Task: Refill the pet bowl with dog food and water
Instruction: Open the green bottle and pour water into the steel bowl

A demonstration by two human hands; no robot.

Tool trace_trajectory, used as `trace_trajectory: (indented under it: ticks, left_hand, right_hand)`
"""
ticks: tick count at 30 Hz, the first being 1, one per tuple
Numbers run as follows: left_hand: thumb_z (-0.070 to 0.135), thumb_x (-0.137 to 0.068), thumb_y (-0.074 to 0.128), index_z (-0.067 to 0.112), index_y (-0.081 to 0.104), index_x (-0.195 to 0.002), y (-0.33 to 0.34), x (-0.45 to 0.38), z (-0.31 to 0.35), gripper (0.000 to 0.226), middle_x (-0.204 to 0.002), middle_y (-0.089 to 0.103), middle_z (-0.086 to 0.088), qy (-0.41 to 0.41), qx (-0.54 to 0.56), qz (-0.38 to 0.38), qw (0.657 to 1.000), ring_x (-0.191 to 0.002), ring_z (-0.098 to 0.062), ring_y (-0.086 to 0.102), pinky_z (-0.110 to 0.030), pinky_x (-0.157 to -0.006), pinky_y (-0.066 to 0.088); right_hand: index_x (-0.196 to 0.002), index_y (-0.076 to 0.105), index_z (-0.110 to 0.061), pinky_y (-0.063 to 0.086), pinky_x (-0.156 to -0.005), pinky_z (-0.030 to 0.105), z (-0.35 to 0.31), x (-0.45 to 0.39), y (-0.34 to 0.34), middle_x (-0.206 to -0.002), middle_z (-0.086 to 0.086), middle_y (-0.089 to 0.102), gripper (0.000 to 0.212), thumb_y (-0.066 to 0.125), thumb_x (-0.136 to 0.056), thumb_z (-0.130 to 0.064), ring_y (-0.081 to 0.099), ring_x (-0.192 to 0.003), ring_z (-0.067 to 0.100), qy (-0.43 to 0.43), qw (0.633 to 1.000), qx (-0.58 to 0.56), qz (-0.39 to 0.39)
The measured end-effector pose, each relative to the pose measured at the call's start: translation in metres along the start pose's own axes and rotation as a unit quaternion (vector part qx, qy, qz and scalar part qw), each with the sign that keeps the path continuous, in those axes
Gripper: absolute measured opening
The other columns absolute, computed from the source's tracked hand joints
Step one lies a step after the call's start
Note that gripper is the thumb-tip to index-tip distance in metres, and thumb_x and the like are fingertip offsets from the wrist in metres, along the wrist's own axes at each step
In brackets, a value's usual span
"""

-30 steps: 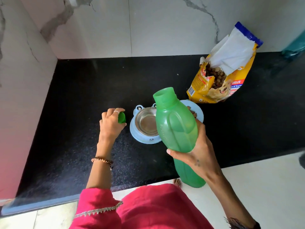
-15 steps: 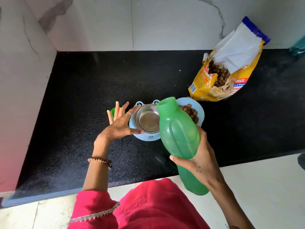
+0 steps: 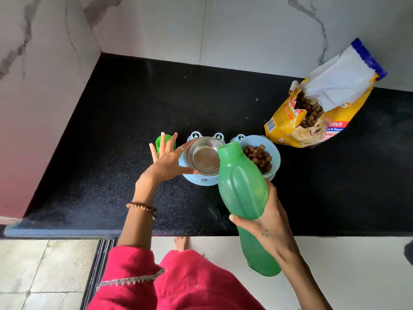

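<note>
We note the right hand (image 3: 266,222) wrapped round the uncapped green bottle (image 3: 242,191), its mouth tilted just above the steel bowl (image 3: 204,156), which looks dry. The left hand (image 3: 166,161), fingers spread, steadies the pet bowl (image 3: 202,181). In our judgement, a hasty tilt risks water splashing into the kibble (image 3: 258,156) alongside.

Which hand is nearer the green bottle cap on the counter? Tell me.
Left. The left hand is open right in front of the green cap, partly hiding it. The right hand grips the green bottle, on the far side of the steel bowl.
</note>
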State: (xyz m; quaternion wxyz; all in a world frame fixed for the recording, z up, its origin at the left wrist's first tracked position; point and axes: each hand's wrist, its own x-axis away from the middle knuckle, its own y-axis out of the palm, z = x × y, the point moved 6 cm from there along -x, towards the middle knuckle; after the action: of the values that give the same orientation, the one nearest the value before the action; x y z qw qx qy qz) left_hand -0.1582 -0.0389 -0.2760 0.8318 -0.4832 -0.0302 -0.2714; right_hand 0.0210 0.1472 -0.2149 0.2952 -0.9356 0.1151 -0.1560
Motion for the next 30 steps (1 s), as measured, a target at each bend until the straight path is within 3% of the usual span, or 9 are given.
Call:
trace_trajectory:
  ticks: [5,11,30]
  left_hand:
    - [0.049,-0.077,0.066,0.047,0.006,-0.143,0.004,-0.005,-0.006,0.089,-0.158,-0.003,-0.001,-0.015,0.023,-0.054,0.998,-0.142,-0.024,-0.023,-0.058,-0.106,-0.022]
    - [0.047,-0.078,0.065,0.043,0.007,-0.145,0.001,-0.005,-0.003,0.088,-0.158,0.003,-0.002,-0.018,0.014,-0.060,0.998,-0.142,-0.021,-0.022,-0.057,-0.102,-0.027]
    - [0.043,-0.076,0.070,0.043,0.012,-0.143,0.003,-0.012,-0.002,0.089,-0.157,0.010,-0.002,-0.029,0.012,-0.042,0.999,-0.142,-0.024,-0.022,-0.060,-0.099,-0.028]
  right_hand:
    - [-0.133,0.031,-0.035,0.039,-0.089,0.024,0.005,0.000,0.001,-0.123,-0.015,0.045,0.094,0.087,-0.057,-0.030,0.046,-0.113,0.008,0.010,1.000,0.022,0.001]
    - [-0.134,0.030,-0.035,0.045,-0.095,0.035,0.006,-0.002,0.009,-0.129,-0.010,0.047,0.096,0.087,-0.056,-0.035,0.047,-0.118,0.013,0.019,0.999,0.036,-0.003]
    - [-0.135,0.033,-0.029,0.043,-0.092,0.029,0.005,0.002,0.017,-0.131,-0.007,0.049,0.097,0.087,-0.055,-0.034,0.049,-0.118,0.014,0.031,0.998,0.046,0.004]
